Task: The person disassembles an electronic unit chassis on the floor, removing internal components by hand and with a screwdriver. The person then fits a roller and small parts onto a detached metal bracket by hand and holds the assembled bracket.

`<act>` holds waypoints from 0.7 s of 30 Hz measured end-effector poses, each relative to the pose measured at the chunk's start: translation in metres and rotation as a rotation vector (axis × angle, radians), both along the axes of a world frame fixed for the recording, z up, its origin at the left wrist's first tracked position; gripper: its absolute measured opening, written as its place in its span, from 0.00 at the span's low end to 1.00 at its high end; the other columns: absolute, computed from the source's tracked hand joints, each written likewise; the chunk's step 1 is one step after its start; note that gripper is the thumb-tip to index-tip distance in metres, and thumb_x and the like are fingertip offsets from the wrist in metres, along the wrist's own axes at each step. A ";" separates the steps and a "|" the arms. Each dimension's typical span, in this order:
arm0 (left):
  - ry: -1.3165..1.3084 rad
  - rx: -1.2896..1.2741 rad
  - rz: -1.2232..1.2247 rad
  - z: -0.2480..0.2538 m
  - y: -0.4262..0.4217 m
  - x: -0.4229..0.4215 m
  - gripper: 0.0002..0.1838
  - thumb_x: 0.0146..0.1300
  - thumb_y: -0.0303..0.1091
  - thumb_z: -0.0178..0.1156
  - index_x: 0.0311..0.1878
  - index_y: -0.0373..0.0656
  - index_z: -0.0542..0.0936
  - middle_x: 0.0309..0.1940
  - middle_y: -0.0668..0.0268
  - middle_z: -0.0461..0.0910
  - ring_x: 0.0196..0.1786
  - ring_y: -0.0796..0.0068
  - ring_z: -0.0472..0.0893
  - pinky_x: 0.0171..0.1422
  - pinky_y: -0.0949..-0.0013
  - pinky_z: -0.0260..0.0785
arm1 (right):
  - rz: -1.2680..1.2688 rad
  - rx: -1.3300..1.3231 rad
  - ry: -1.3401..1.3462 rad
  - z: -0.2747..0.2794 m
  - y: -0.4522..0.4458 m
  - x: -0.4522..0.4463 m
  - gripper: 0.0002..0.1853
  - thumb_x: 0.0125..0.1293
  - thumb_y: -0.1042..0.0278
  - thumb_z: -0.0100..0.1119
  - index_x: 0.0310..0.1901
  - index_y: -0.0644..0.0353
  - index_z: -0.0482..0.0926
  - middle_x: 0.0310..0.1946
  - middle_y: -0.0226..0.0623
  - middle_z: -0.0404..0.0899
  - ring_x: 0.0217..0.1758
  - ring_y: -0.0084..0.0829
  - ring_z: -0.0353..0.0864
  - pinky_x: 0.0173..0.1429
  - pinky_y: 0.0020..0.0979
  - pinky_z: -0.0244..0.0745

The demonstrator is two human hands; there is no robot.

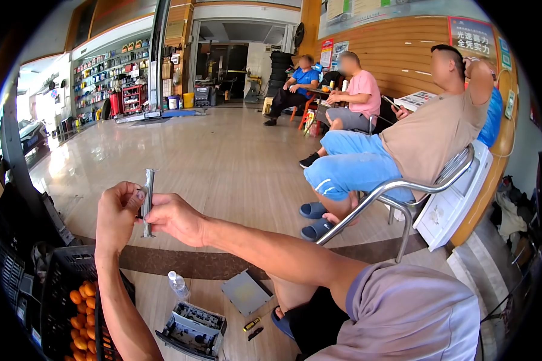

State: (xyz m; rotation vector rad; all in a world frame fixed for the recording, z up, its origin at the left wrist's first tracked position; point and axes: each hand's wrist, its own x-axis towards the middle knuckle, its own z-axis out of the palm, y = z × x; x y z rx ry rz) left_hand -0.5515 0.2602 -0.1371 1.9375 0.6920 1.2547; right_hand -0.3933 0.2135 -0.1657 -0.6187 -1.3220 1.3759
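Observation:
A narrow silvery metal bar with flared ends, like a bracket, is held upright between my two hands. My left hand pinches it from the left, and my right hand grips it lower down from the right. On the floor below lies an opened electronic unit, its dark inner parts showing. A flat grey metal plate lies beside it. Near my foot are a yellow-and-black screwdriver and a small black tool whose kind I cannot make out.
A clear plastic bottle stands by the unit. To the left is a black crate holding oranges. Several people sit along the right wall, the nearest on a metal-framed chair. Stocked shelves and a lift post stand behind.

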 end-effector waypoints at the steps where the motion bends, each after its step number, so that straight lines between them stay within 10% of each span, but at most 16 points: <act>1: 0.003 -0.002 0.002 -0.001 0.001 0.000 0.06 0.69 0.26 0.59 0.40 0.32 0.81 0.23 0.68 0.78 0.26 0.83 0.74 0.28 0.75 0.69 | 0.011 -0.008 0.006 0.000 -0.002 0.000 0.13 0.64 0.71 0.55 0.49 0.62 0.78 0.43 0.32 0.79 0.52 0.26 0.76 0.56 0.34 0.70; 8: 0.026 0.124 0.170 -0.002 0.010 -0.009 0.08 0.68 0.27 0.60 0.39 0.29 0.80 0.24 0.66 0.79 0.25 0.81 0.72 0.29 0.71 0.65 | 0.072 -0.002 -0.037 0.004 -0.005 0.004 0.28 0.65 0.70 0.54 0.67 0.67 0.69 0.57 0.37 0.78 0.61 0.27 0.75 0.69 0.35 0.66; 21: 0.007 0.070 0.153 0.009 0.002 -0.021 0.08 0.71 0.30 0.58 0.41 0.33 0.81 0.26 0.72 0.78 0.26 0.85 0.71 0.29 0.75 0.62 | -0.028 0.035 -0.073 0.011 -0.017 0.002 0.33 0.65 0.68 0.58 0.70 0.72 0.65 0.64 0.51 0.73 0.67 0.37 0.74 0.69 0.38 0.66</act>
